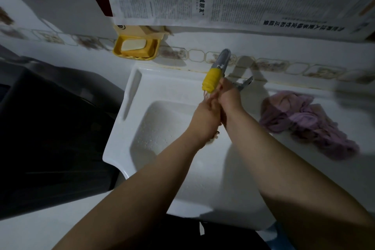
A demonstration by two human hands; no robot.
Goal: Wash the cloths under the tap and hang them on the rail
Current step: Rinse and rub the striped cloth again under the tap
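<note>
1. Both hands, left hand (205,122) and right hand (230,100), meet under the tap (211,81), apparently rubbing a small cloth (213,140); their grip cannot be told.
2. More cloths (304,124) wait heaped on the sink (129,107) ledge, within reach for washing.

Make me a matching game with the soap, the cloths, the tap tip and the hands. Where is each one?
Things:
1. soap
2. purple cloths
3. yellow tap tip
4. hands

Places:
A. on the ledge right of the basin
B. under the running tap
C. in the yellow dish on the wall
D. on the end of the grey tap

Pairs: 1-C, 2-A, 3-D, 4-B
</note>
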